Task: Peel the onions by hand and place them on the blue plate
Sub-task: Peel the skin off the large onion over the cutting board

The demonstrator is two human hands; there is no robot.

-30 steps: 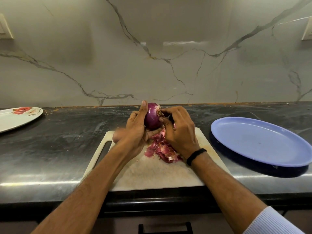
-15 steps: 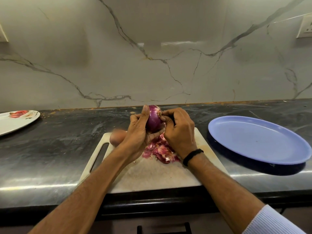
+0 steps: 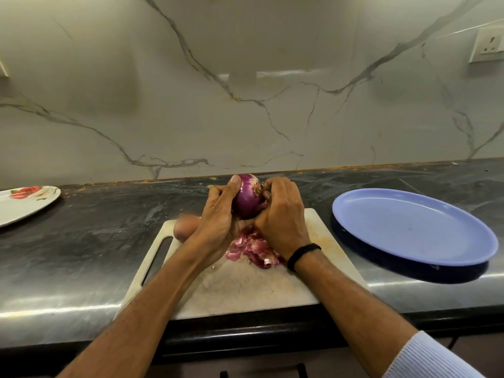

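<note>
A purple onion point(image 3: 247, 197) is held up above the far edge of the white cutting board point(image 3: 245, 287). My left hand point(image 3: 218, 222) grips its left side, thumb up along it. My right hand point(image 3: 281, 216) curls against its right side, fingertips at the root end and the skin there. A pile of pink onion skins point(image 3: 252, 249) lies on the board under my hands. A second, brownish onion point(image 3: 186, 227) sits on the board behind my left wrist, partly hidden. The blue plate point(image 3: 409, 227) stands to the right with nothing on it.
A white plate with a red flower print point(image 3: 24, 203) lies at the far left of the dark stone counter point(image 3: 95, 241). A marble wall rises behind the counter, with a socket point(image 3: 488, 45) at the upper right. The counter's front edge runs just below the board.
Both hands have turned the onion slightly and stayed above the board's far edge. My right fingers have shifted closer around the root end.
</note>
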